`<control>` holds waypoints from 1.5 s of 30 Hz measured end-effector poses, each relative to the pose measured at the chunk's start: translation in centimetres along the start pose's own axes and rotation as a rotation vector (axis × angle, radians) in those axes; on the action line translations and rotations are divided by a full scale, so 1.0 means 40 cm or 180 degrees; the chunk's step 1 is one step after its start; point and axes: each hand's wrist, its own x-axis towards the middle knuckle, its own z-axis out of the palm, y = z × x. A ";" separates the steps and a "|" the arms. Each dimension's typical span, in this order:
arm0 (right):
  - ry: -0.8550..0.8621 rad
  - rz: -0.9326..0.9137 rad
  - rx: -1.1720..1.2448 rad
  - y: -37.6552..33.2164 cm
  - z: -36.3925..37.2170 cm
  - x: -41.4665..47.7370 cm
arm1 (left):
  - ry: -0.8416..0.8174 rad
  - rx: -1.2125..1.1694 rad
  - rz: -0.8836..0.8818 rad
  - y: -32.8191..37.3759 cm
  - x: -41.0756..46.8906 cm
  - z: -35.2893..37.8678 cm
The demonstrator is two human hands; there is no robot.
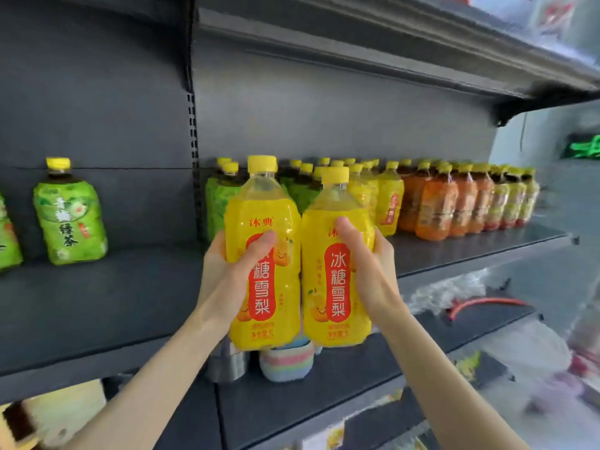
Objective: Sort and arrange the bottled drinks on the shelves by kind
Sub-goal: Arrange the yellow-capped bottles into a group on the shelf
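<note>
I hold two yellow pear-drink bottles in the air in front of the dark shelf (470,251). My left hand (232,271) grips the left yellow bottle (263,209) around its middle. My right hand (367,264) grips the right yellow bottle (337,280) the same way. Both bottles are upright with yellow caps and red labels. Behind them on the shelf stand rows by kind: green tea bottles (220,196), more yellow bottles (388,199), orange-labelled bottles (435,206) and pale-labelled ones (516,199) further right.
A single green tea bottle (69,216) stands on the left shelf bay, with another at the frame's left edge (6,235). An upper shelf (389,50) hangs overhead. The lower shelf holds a pastel striped pack (285,362), a metal item (227,362) and plastic bags (454,293).
</note>
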 end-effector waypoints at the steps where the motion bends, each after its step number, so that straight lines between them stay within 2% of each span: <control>1: 0.0051 -0.0021 -0.0015 -0.003 -0.046 0.000 | -0.0061 -0.0007 -0.0009 -0.007 -0.005 0.043; 5: 0.0107 -0.0163 -0.0040 -0.015 -0.202 0.032 | -0.0294 0.0024 -0.0005 -0.029 0.010 0.191; 11: 0.0143 -0.0249 0.0076 0.008 -0.335 0.154 | -0.0372 0.0041 0.0074 -0.089 0.103 0.348; 25: -0.0006 -0.0171 0.0039 0.172 -0.533 0.556 | -0.0059 0.0338 0.0241 -0.322 0.390 0.621; 32: -0.0165 -0.0028 0.0108 0.257 -0.621 0.703 | 0.0295 0.0662 0.0362 -0.410 0.439 0.756; 40: -0.0846 -0.0088 0.0469 0.309 -0.667 0.799 | 0.0856 0.0936 0.0453 -0.451 0.443 0.835; 42: -0.0942 -0.0125 0.0472 0.312 -0.662 0.811 | 0.1113 0.1241 0.0683 -0.457 0.435 0.837; 45: -0.0868 -0.0305 0.0337 0.335 -0.662 0.812 | 0.1456 0.2084 0.1000 -0.486 0.416 0.827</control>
